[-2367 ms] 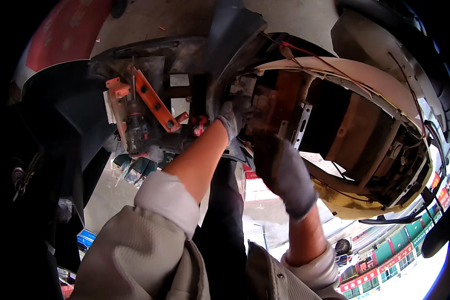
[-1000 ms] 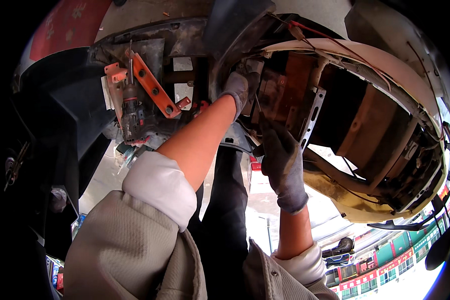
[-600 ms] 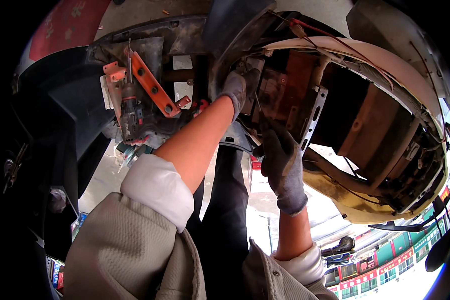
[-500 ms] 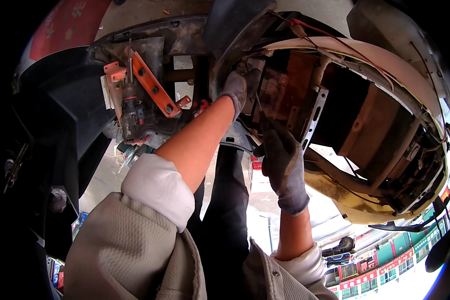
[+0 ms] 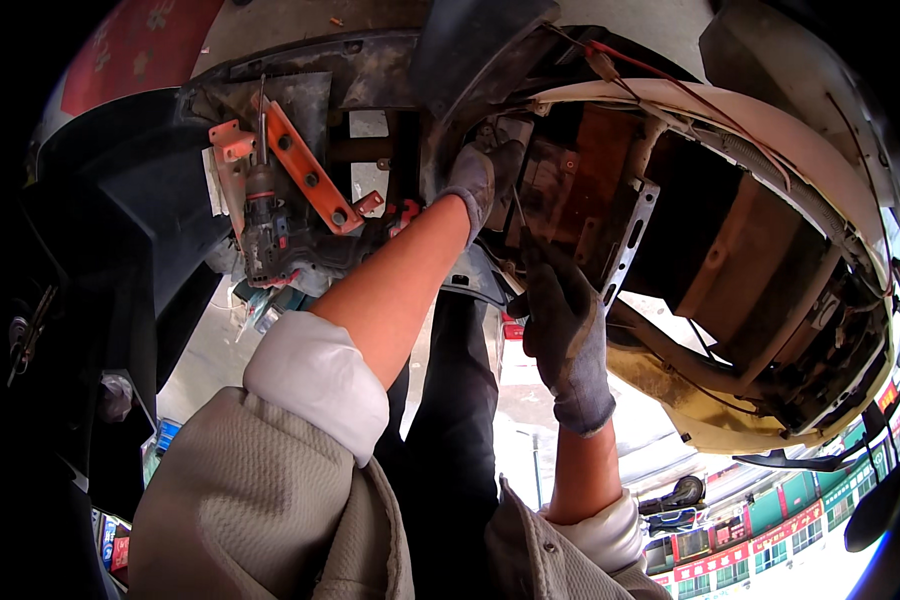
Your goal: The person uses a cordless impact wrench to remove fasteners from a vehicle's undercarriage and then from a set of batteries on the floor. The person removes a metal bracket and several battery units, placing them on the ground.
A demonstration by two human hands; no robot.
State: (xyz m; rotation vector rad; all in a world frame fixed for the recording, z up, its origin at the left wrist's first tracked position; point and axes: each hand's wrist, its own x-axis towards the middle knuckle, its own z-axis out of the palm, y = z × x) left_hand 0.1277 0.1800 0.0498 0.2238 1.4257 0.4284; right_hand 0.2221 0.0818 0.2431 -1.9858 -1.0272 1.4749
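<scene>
1 gloved L hand [image 5: 476,180] + 1 gloved R hand [image 5: 568,335], so 2 total. 1 thin tool [image 5: 519,208] btw. 1 pwr drill [image 5: 260,218]. 2 orange brackets, i.e. 1 long bracket [image 5: 297,160] w/ 3 dark round spots [image 5: 311,180] (holes or bolts, can't tell tbh) + 1 other bracket [image 5: 232,147]. 1 slotted silver bar [image 5: 630,243]. 2 rolled cuffs [image 5: 320,375], 1 red sheet [image 5: 135,50].

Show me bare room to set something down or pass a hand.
Mostly bare: floor beyond dark frame, beside red sheet. A hand may fit the dark gap between perforated strip and brown panel, depth unclear. Crowded: power drill between orange brackets; left hand near thin-shafted tool in right hand.
</scene>
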